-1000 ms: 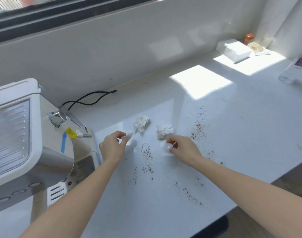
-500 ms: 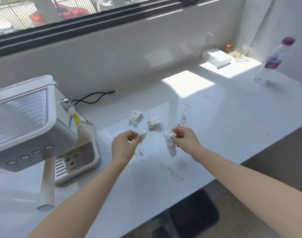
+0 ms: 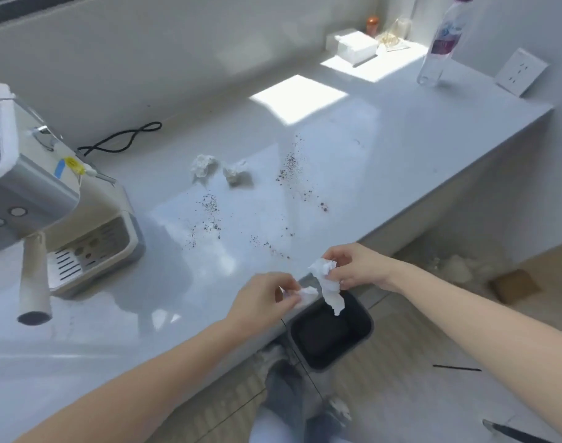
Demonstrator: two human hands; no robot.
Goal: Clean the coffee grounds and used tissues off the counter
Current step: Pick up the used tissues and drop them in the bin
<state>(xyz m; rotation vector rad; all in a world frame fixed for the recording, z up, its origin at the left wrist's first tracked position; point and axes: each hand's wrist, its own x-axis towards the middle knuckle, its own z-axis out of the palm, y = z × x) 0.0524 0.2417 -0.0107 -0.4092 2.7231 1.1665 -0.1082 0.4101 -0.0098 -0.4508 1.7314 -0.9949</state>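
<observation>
White paper is in both hands, low in the middle of the frame. The left hand pinches a small tissue scrap between thumb and fingers, right at the front edge of the grey counter. The right hand pinches a bigger crumpled tissue. A long bit of it hangs down over the open black bin, which stands on the floor below the counter edge. The two hands are close together. I cannot tell if the two bits of paper touch.

Two more tissues lie on the counter above the hands, near the middle of the frame. The left tissue ball and the right tissue ball sit just beside each other.

Dark coffee grounds are spilled in patches on the counter. One patch is to the right of the tissue balls, one is below them, and a thin trail of specks lies just above the hands.

At the left edge stands a cream and grey coffee machine, with a black cord lying behind it. In the upper right, a clear bottle stands in the sun, and a white box sits near it by the wall.
</observation>
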